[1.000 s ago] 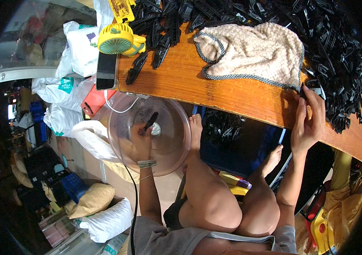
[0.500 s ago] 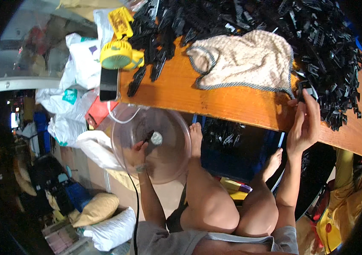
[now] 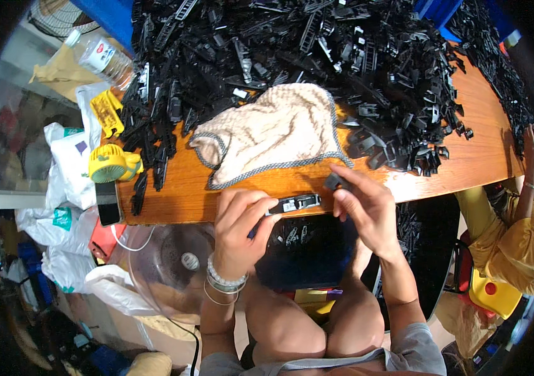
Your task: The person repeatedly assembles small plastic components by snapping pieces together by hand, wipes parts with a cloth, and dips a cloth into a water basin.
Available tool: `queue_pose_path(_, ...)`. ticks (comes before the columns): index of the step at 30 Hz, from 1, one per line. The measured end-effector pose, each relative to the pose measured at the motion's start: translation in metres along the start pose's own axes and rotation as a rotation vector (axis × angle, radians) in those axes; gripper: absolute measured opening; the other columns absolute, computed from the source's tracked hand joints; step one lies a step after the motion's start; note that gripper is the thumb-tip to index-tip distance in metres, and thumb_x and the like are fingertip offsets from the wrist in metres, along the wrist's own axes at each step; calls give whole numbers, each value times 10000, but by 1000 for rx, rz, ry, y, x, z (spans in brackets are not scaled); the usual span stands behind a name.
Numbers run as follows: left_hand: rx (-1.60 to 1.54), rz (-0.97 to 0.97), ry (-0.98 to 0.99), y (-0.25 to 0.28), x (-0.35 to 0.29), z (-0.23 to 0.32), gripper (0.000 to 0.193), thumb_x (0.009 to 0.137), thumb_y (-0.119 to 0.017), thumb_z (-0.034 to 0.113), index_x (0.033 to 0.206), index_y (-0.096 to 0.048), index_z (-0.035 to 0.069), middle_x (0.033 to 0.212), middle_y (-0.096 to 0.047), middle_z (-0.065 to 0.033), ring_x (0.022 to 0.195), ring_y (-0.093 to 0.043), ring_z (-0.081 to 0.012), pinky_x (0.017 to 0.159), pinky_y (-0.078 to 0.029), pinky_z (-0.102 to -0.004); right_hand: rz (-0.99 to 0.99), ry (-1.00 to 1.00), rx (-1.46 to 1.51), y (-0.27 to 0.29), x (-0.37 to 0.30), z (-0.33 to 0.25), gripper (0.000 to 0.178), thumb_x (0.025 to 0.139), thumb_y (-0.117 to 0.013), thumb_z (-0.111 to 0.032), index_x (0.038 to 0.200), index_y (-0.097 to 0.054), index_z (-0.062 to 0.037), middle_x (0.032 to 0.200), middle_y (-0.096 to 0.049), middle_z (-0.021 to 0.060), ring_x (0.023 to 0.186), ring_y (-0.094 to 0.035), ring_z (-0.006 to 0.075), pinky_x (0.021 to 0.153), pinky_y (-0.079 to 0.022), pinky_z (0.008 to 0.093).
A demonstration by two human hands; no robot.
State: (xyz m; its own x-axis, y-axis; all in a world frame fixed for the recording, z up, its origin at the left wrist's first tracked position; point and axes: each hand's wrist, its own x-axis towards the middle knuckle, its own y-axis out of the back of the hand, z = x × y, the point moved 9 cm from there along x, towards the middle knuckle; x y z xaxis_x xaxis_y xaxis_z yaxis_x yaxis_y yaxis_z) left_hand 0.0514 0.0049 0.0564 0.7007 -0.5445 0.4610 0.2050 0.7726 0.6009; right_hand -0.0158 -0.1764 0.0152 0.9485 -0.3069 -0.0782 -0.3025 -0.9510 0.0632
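Observation:
My left hand (image 3: 240, 227) pinches one end of a long black plastic part (image 3: 298, 203) just above the table's front edge. The part's far end, with a pale strip along it, points right. In my right hand (image 3: 367, 210), a small black plastic piece (image 3: 334, 182) sits between thumb and fingers, a short gap from the long part. Behind both hands lies a cream cloth (image 3: 273, 131) with a dark striped edging. A heap of small black plastic pieces (image 3: 398, 141) is behind my right hand.
Black plastic parts (image 3: 260, 37) cover the back of the orange wooden table (image 3: 176, 203). A yellow fan (image 3: 109, 163), a phone (image 3: 109, 203) and a bottle (image 3: 100, 56) are at the left. Below stands a clear round tub (image 3: 154, 257). Another person (image 3: 508, 219) sits at the right.
My left hand has come up from over the tub to the table edge, bringing a black part. My right hand has moved left from the heap with a small piece. The view has shifted right.

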Motion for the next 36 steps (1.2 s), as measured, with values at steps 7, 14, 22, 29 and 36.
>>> queue_pose_path(7,-37,-107,34,-20,11,-16,266,654,-764,-46,907,-688,-15,880,-602,-87,836,-535,-261,746,-453,-356,-109,443,-460,-7,6,-33,276,808,-726,-62,1071,-674,5,875,-650,108,761,-576,239,722,-476,345)
queue_pose_path(14,-36,-125,12,-20,13,-17,262,658,-756,-46,908,-687,-14,880,-601,-88,834,-532,-265,751,-447,-353,-53,408,-577,-8,6,-24,230,766,-743,-125,968,-713,-17,881,-595,76,877,-533,271,796,-412,363)
queue_pose_path(22,-158,-169,41,-16,7,-14,295,704,-801,75,970,-695,5,892,-612,-82,889,-563,-259,797,-455,-347,-39,487,-658,-27,-11,-23,241,771,-733,-124,992,-699,-34,934,-557,89,894,-524,286,780,-413,377)
queue_pose_path(29,377,-91,-21,16,40,-34,292,735,-779,65,994,-654,13,1021,-607,-131,899,-566,-296,752,-479,-386,-143,458,-586,-12,-44,-23,326,755,-766,-131,1048,-688,-10,956,-613,107,881,-583,286,762,-472,374)
queue_pose_path(36,-85,-339,-158,-29,-11,37,284,715,-750,57,979,-653,11,987,-606,-117,944,-588,-304,794,-487,-396,407,405,-561,72,-46,-8,180,790,-672,56,962,-700,7,866,-643,126,807,-599,264,736,-470,324)
